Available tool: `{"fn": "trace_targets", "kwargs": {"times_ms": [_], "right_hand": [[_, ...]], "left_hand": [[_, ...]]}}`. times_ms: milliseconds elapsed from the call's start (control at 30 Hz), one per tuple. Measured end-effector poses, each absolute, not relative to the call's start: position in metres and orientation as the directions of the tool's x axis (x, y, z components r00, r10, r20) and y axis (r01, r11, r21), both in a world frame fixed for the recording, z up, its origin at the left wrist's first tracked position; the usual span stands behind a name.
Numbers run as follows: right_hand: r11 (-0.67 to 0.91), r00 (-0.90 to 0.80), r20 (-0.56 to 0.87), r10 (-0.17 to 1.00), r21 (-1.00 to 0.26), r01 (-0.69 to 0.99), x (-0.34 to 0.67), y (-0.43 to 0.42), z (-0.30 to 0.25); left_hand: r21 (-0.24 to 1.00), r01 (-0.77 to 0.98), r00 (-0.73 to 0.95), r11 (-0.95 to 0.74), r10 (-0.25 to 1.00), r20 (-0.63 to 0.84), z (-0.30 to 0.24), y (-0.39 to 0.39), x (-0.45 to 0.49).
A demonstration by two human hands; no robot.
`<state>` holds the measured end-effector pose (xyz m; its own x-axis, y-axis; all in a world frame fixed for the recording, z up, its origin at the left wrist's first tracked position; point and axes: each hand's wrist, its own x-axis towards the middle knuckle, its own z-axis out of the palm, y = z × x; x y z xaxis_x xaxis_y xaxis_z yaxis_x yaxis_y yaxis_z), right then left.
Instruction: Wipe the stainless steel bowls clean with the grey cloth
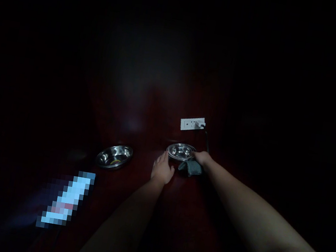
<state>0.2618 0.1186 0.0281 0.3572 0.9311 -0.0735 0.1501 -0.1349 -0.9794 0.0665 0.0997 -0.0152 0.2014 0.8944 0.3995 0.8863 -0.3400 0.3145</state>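
Shiny steel bowls [179, 151], which look nested in one another, sit on a dark red surface near the wall. My left hand [162, 170] lies against their near left side, palm down, fingers stretched out and thumb apart. On the right, my right hand [201, 158] has its thumb over the bowls' rim; its other fingers are mostly hidden. A grey-green cloth [192, 168] hangs bunched under that hand, beside the bowls.
To the left stands a separate wide steel dish [114, 156] with something small and yellow in it. A bright pixelated screen [68, 199] lies nearer. Behind the bowls, a white wall socket [191, 124] holds a plug with a dark cord. Deep darkness hides the surroundings.
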Motion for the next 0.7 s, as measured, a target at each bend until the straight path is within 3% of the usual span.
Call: {"fn": "trace_targets", "kwargs": {"times_ms": [200,467,700], "right_hand": [[-0.165,0.346,-0.114,0.931,-0.979,0.122,0.256,0.099,0.039],[-0.031,0.095,-0.055,0.994,-0.969,-0.244,0.242,0.068,0.062],[-0.120,0.017,-0.143,0.990,-0.884,-0.452,0.207,0.041,0.017]], "left_hand": [[0.280,0.878,0.250,-0.388,0.871,0.424,-0.014,0.098,0.065],[0.298,0.884,0.233,-0.359,0.893,0.386,-0.009,0.100,0.066],[0.297,0.900,0.193,-0.320,0.902,0.387,-0.010,0.086,0.066]]}}
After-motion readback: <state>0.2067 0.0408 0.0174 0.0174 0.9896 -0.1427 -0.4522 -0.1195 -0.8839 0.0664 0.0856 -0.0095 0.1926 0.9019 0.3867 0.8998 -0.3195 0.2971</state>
